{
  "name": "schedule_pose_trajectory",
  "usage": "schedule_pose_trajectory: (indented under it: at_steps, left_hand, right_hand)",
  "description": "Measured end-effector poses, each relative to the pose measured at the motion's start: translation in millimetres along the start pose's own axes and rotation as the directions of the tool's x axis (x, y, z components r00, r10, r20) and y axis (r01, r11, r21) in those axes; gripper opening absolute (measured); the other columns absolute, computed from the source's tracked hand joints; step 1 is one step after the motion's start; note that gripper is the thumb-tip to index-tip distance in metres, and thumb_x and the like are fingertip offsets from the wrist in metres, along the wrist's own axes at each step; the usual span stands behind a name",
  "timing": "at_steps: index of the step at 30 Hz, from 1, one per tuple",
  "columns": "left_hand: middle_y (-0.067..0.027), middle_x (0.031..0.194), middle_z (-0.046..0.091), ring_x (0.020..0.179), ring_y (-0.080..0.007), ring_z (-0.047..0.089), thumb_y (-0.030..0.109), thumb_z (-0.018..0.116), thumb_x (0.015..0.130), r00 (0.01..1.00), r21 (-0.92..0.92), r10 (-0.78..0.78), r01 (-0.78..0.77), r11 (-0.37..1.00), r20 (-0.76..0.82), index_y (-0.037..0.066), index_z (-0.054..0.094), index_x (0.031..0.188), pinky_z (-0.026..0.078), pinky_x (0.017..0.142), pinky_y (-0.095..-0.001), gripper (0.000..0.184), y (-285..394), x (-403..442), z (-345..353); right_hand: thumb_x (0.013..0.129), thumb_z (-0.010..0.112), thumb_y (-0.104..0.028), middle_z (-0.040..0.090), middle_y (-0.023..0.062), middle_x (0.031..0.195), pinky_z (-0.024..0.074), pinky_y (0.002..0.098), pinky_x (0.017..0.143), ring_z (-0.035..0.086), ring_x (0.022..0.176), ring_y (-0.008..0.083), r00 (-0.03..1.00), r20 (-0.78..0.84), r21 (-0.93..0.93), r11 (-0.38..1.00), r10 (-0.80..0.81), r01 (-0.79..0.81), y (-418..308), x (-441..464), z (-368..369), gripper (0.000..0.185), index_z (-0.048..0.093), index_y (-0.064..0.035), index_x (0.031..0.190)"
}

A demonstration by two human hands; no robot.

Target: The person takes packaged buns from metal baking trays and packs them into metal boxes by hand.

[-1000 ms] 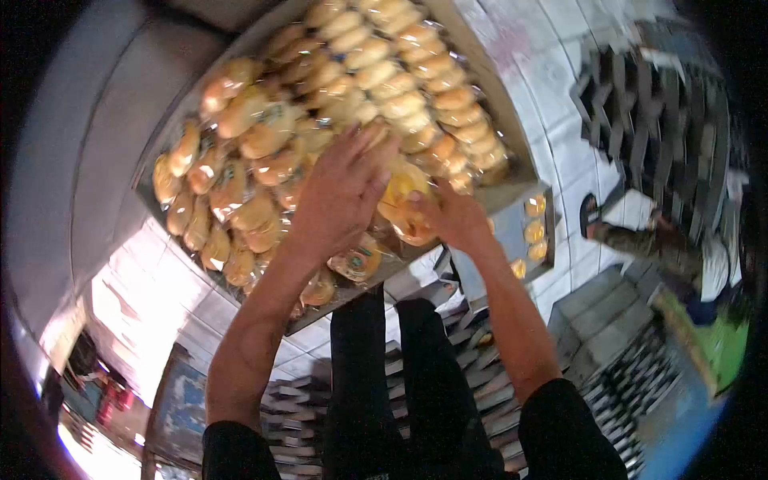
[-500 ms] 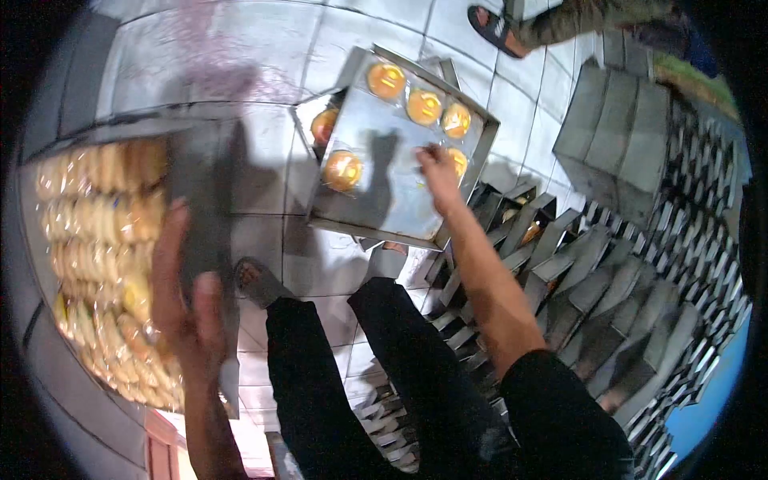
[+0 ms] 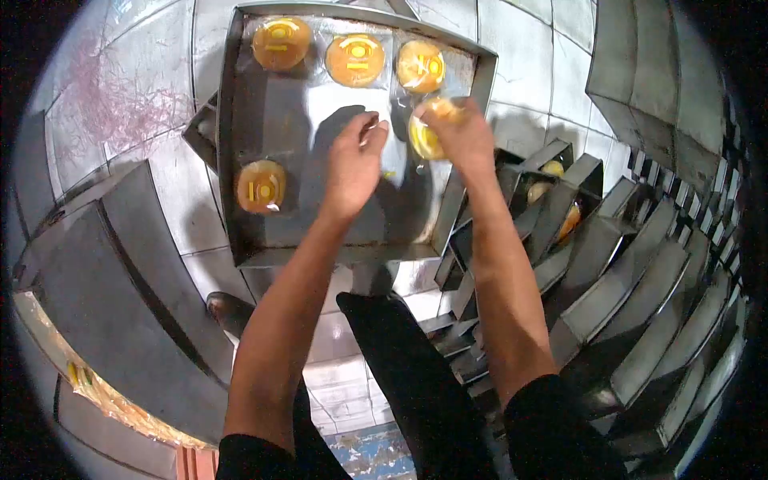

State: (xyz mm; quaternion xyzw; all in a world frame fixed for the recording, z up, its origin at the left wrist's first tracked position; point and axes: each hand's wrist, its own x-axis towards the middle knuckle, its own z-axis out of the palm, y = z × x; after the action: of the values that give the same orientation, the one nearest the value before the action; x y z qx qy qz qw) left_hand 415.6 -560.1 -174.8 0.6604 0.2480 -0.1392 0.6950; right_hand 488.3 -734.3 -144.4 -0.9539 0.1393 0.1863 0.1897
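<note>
A large metal tray (image 3: 348, 254) lies in front of me with round buns in clear plastic wrappers printed in yellow. Three stand along its far side: a bun at the left (image 3: 282, 44), a middle bun (image 3: 355, 60) and a right bun (image 3: 420, 66). Another wrapped bun (image 3: 261, 186) rests near the left wall. My right hand (image 3: 470, 140) grips one more wrapped bun (image 3: 426, 138) by its right part, over the tray's right side. Over the middle of the tray is my left hand (image 3: 358, 162), thumb and fingers apart, holding nothing.
Rows of metal trays or tins (image 3: 632, 296) fill the right side, some with buns inside. At the left is a big grey box (image 3: 120, 320) with packed bread (image 3: 120, 412) along its lower edge. White floor tiles (image 3: 164, 184) surround the tray.
My view has come closer to the tray. My left hand has moved from beside the packed bread to over the tray. My right hand has taken hold of a wrapped bun.
</note>
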Motion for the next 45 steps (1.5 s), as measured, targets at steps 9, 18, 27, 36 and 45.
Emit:
schedule_pose_trajectory:
  at_steps: [9,18,27,36,45]
  left_hand:
    - [-0.0333,0.118,0.065,0.114,-0.0467,0.061,0.039,0.050,0.103,0.982,-0.293,-0.184,0.165,0.942,-0.037,-0.008,0.060,0.123,0.046,0.099,-0.0466,0.051,18.7,80.7,54.2]
    - [-0.0106,0.144,0.053,0.129,-0.0211,0.052,0.049,0.044,0.108,0.911,-0.796,-0.288,-0.068,0.602,-0.296,0.005,0.043,0.148,0.039,0.109,-0.0404,0.060,-1.6,39.6,21.5]
    - [-0.0145,0.146,0.049,0.136,-0.0230,0.046,0.038,0.041,0.110,0.833,-0.729,-0.092,-0.418,0.542,-0.546,0.001,0.040,0.150,0.035,0.115,-0.0394,0.055,28.9,17.7,-20.3]
    - [-0.0290,0.146,0.048,0.134,-0.0396,0.047,0.046,0.052,0.103,0.819,-0.449,0.154,-0.448,0.773,-0.552,-0.001,0.048,0.145,0.032,0.114,-0.0455,0.063,11.1,29.7,-82.2]
    - [-0.0277,0.143,0.054,0.131,-0.0453,0.050,0.039,0.069,0.091,0.808,0.333,0.543,-0.459,0.823,-0.228,0.005,0.063,0.135,0.039,0.110,-0.0520,0.057,-59.8,-85.0,-175.9]
  right_hand:
    - [0.085,0.081,-0.046,0.061,0.0219,0.137,0.0452,0.0365,0.107,0.061,0.122,0.0280,1.000,0.015,0.579,0.814,0.028,-0.031,-4.2,60.7,10.3,0.095,0.039,0.0076,0.152]
    - [0.079,0.081,-0.054,0.065,0.0203,0.130,0.0451,0.0349,0.105,0.060,0.122,0.0286,0.698,0.352,0.258,0.781,-0.624,0.568,-112.0,95.7,18.1,0.083,0.059,0.0055,0.133]
    - [0.086,0.072,-0.057,0.059,0.0193,0.137,0.0308,0.0362,0.118,0.049,0.135,0.0247,0.673,0.482,0.365,0.827,-0.561,0.428,-156.3,81.2,2.3,0.086,0.053,0.0109,0.136]
    - [0.102,0.046,-0.058,0.056,0.0098,0.143,0.0331,0.0380,0.116,0.049,0.134,0.0220,0.704,0.470,0.526,0.809,-0.533,0.262,-168.8,65.3,41.8,0.068,0.048,-0.0076,0.147]
    - [0.101,0.044,-0.064,0.059,0.0059,0.139,0.0465,0.0444,0.107,0.058,0.126,0.0239,0.873,0.440,0.863,0.367,-0.210,-0.347,-82.0,-159.2,129.6,0.067,0.049,-0.0137,0.145]
